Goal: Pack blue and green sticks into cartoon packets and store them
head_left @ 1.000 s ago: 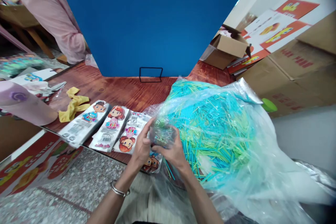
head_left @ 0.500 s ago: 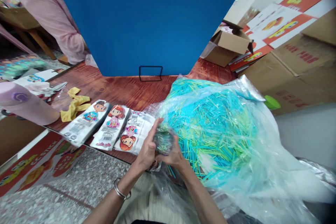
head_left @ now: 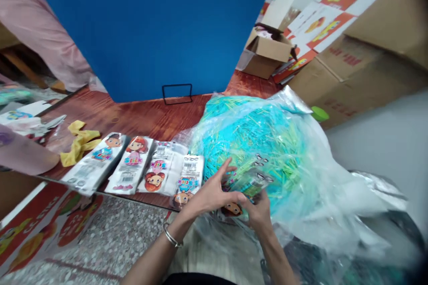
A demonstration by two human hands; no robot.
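Between my two hands are clear printed packets [head_left: 250,182], tilted, with green showing through and a cartoon face at the near end. My left hand [head_left: 214,193] grips them from the left, its thumb across the near side. My right hand [head_left: 260,211] holds their right side from below, its fingers partly hidden. Just behind lies a big open plastic bag heaped with blue and green thin sticks [head_left: 254,129]. Left of my hands, flat printed packets [head_left: 190,173] lie next to stacks of similar packets [head_left: 130,164] along the table's near edge.
A blue panel [head_left: 150,31] stands across the table [head_left: 147,118], with a black wire stand [head_left: 177,94] at its foot. Yellow cloth strips [head_left: 78,142] and a pink bottle [head_left: 26,151] lie left. An open carton [head_left: 267,55] and stacked boxes [head_left: 334,67] stand right. A person's pink sleeve [head_left: 43,22] shows far left.
My hands have moved right, over the heap's near edge, and the packets now lie tilted with their printed sides showing. Flat packets my hands covered are now visible. The view has shifted right.
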